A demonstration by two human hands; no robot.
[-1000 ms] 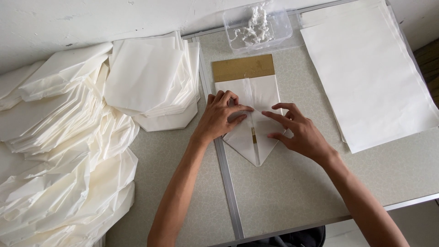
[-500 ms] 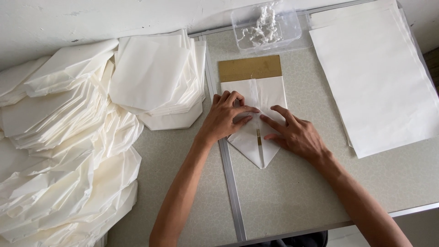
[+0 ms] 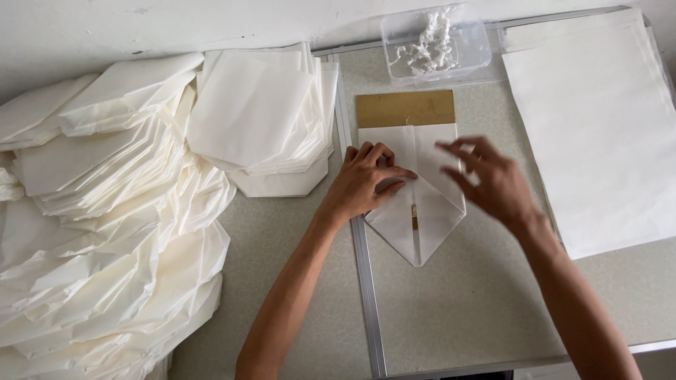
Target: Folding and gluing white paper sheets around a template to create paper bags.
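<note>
Head view: right hand point(image 3: 493, 184) now lifted off folded paper point(image 3: 415, 193), open, blurred; left hand point(image 3: 362, 184) still pressing it flat, fingers spread.

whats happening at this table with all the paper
A person is folding a white paper sheet into a point over a gold template. The left hand presses flat on the folded sheet, while the right hand hovers blurred just above its right side. Stacks of folded pieces lie to the left, flat sheets to the right, and a clear tub of white paste sits behind.
</note>
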